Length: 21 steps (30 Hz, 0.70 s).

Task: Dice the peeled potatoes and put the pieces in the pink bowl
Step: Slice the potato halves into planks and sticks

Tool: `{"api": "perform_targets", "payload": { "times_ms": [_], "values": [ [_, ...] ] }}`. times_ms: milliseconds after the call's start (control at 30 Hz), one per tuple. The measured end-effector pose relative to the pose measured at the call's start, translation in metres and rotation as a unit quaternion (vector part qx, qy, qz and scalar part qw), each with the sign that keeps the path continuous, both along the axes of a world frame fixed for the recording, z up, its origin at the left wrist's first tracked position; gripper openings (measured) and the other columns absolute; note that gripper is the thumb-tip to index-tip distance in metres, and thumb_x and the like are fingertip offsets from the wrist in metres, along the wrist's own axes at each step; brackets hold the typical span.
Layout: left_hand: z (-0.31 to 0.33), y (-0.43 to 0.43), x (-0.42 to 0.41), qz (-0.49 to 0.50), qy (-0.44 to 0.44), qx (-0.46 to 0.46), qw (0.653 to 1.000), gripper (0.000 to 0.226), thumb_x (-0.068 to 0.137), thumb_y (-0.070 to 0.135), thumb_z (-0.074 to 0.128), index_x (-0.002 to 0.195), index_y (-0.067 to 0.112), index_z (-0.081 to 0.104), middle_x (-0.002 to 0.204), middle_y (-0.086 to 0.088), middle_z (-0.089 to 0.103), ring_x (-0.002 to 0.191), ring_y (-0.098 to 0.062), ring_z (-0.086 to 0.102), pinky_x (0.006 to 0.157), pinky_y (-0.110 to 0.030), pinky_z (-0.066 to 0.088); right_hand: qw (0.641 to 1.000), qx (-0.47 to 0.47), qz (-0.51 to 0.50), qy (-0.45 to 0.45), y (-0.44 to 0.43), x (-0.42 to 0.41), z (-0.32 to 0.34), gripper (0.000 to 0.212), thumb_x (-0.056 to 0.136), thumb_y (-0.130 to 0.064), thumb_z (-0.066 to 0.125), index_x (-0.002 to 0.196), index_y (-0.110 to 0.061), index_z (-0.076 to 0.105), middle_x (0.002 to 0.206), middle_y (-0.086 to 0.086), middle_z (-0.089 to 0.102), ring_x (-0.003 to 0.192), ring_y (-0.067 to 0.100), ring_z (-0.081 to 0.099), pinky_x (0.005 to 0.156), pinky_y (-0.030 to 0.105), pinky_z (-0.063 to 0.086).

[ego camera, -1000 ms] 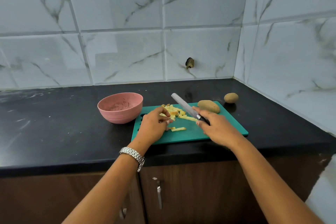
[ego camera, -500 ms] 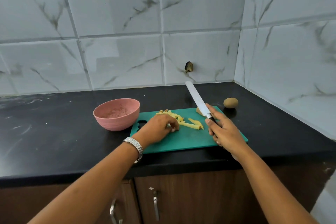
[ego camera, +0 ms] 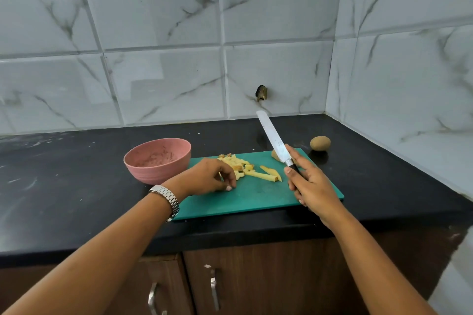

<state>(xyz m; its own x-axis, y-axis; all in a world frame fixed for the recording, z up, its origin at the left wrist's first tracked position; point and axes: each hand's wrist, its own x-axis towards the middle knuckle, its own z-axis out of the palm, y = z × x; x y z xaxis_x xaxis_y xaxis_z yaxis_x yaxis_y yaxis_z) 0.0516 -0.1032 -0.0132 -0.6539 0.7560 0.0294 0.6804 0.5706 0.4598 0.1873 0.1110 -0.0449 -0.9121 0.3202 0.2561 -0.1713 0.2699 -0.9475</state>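
Potato strips lie about the middle of the cutting board, long ones on the right of the heap and shorter bits on its left. How would you finish them?

— Line the long ones up side by side first, then cut straight across them. Crossed strips give uneven dice.

— Is the left hand placed for that?

— Nearly. Its fingers are curled, with the tips down on the board at the heap's near left edge. I cannot tell whether they pinch a piece. I would keep the tips tucked under and the knuckles towards the blade.

— And the knife?

— The right hand is wrapped round the handle over the board's right half, and the blade tilts up and away, clear of the food. It should come down tip first and rock, not chop.

— Then where do the pieces go?

— The pink bowl sits just beside the board's left end, with only smears inside. I would sweep the dice leftwards off the board edge.

— What could get in the way?

— A brown potato at the board's far right corner, half hidden by the blade. A second potato rests on the bench beyond that corner.
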Motion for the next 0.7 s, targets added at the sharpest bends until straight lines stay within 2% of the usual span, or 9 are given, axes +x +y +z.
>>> {"api": "perform_targets", "payload": {
  "times_ms": [167, 267, 400, 533, 600, 700],
  "values": [
    [-0.006, 0.009, -0.006, 0.004, 0.082, 0.036, 0.996, 0.018, 0.086, 0.007, 0.067, 0.099, 0.018, 0.073, 0.093, 0.002, 0.066, 0.080, -0.007, 0.055, 0.067, -0.003, 0.039, 1.000, 0.002, -0.001, -0.001, 0.000, 0.000, -0.001, 0.052, 0.101, -0.022, 0.053, 0.136, -0.057, 0.035, 0.079, 0.003, 0.054, 0.053, 0.004, 0.042, 0.047, 0.018, 0.039],
    [-0.009, 0.017, -0.013, -0.013, 0.119, 0.031, 0.992, 0.021, 0.087, 0.007, 0.066, 0.101, 0.020, 0.074, 0.099, 0.003, 0.067, 0.088, -0.010, 0.054, 0.080, -0.013, 0.041, 1.000, 0.004, 0.002, 0.007, 0.001, 0.000, -0.002, 0.052, 0.101, -0.021, 0.053, 0.135, -0.057, 0.036, 0.078, 0.001, 0.054, 0.052, 0.003, 0.043, 0.047, 0.018, 0.039],
    [-0.012, 0.018, -0.022, -0.013, 0.203, -0.006, 0.979, 0.020, 0.089, 0.021, 0.064, 0.107, 0.031, 0.071, 0.109, 0.011, 0.059, 0.102, -0.009, 0.041, 0.091, -0.024, 0.036, 1.000, 0.011, -0.011, 0.010, 0.001, -0.002, -0.003, 0.052, 0.102, -0.022, 0.052, 0.138, -0.055, 0.036, 0.081, -0.001, 0.054, 0.053, 0.002, 0.044, 0.048, 0.018, 0.041],
    [-0.011, 0.024, -0.018, -0.015, 0.230, -0.003, 0.973, 0.018, 0.088, 0.033, 0.065, 0.106, 0.034, 0.068, 0.111, 0.011, 0.053, 0.102, -0.010, 0.039, 0.087, -0.034, 0.045, 1.000, -0.002, -0.022, 0.016, 0.003, -0.004, -0.006, 0.051, 0.103, -0.023, 0.050, 0.139, -0.055, 0.036, 0.078, 0.003, 0.052, 0.053, 0.004, 0.041, 0.048, 0.019, 0.040],
    [-0.010, 0.032, -0.012, -0.028, 0.279, -0.049, 0.959, 0.028, 0.091, 0.039, 0.059, 0.118, 0.036, 0.062, 0.115, 0.008, 0.048, 0.103, -0.011, 0.037, 0.081, -0.030, 0.048, 0.999, -0.010, -0.020, 0.025, 0.004, -0.005, -0.007, 0.050, 0.103, -0.022, 0.050, 0.139, -0.055, 0.036, 0.076, 0.004, 0.051, 0.053, 0.003, 0.040, 0.047, 0.020, 0.039],
    [-0.012, 0.046, -0.006, -0.041, 0.326, -0.086, 0.941, 0.031, 0.094, 0.038, 0.053, 0.126, 0.036, 0.055, 0.123, 0.004, 0.042, 0.106, -0.014, 0.034, 0.086, -0.028, 0.046, 0.999, -0.012, -0.026, 0.037, 0.004, -0.006, -0.009, 0.049, 0.103, -0.023, 0.049, 0.139, -0.054, 0.036, 0.076, 0.005, 0.050, 0.052, 0.004, 0.039, 0.047, 0.021, 0.039]
  ]
}}
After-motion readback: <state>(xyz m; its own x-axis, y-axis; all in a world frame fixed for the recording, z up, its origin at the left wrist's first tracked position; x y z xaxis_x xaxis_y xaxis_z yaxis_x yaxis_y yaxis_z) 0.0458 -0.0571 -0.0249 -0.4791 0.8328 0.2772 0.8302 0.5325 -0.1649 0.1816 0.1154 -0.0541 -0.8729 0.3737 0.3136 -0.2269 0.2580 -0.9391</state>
